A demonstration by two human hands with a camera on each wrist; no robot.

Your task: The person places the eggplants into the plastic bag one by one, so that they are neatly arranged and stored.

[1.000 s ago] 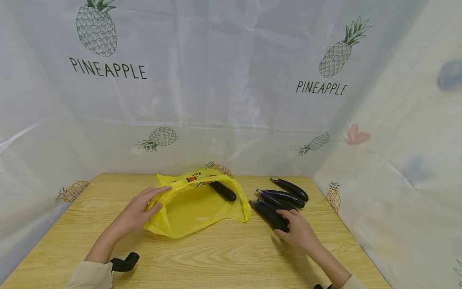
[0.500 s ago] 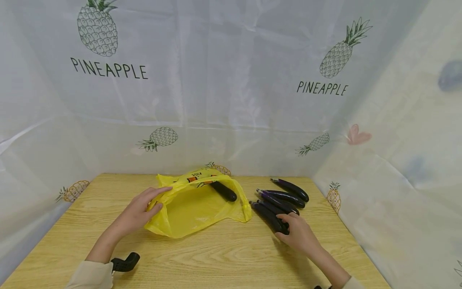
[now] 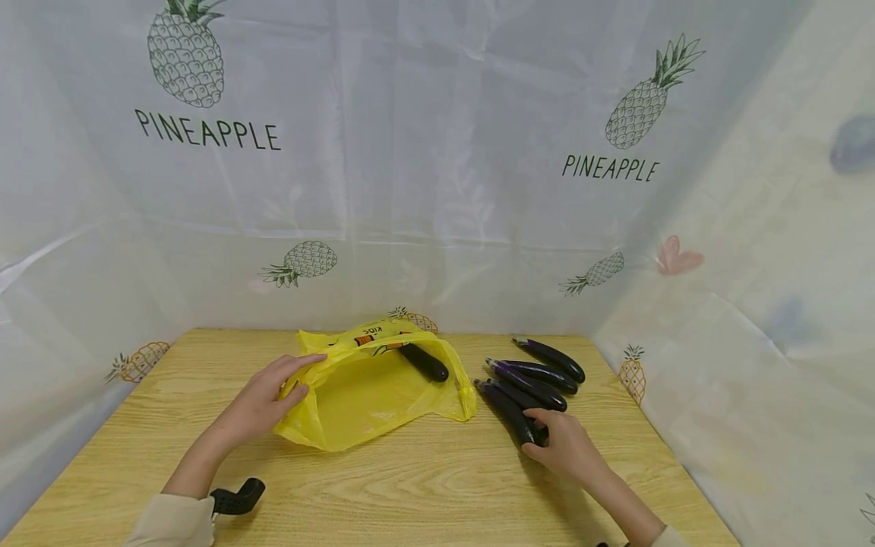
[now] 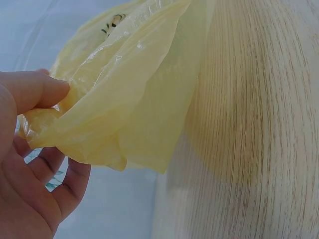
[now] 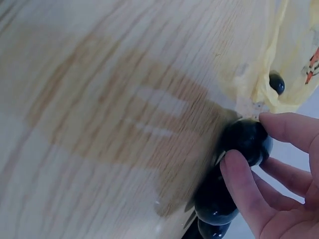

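Observation:
A yellow plastic bag (image 3: 362,403) lies on its side with its mouth toward me. My left hand (image 3: 263,399) pinches the left edge of that mouth; in the left wrist view the thumb and fingers (image 4: 52,92) hold bunched film. One dark eggplant (image 3: 425,363) lies inside the bag, its rounded end showing. To the right, my right hand (image 3: 563,444) grips the blunt end of the nearest eggplant (image 3: 504,410) of a group, whose stem end points away from me. In the right wrist view, thumb and fingers sit on opposite sides of this glossy eggplant (image 5: 246,139).
Several more eggplants (image 3: 540,393) lie close together beyond the gripped one, the farthest eggplant (image 3: 550,358) a little apart. A wooden table (image 3: 383,494) carries everything. A pale pineapple-print curtain (image 3: 424,190) stands behind and along both sides.
My right hand has shifted slightly toward me and settled round the nearest eggplant's blunt end, which has moved a little away from its neighbours. The left hand and bag stay in place.

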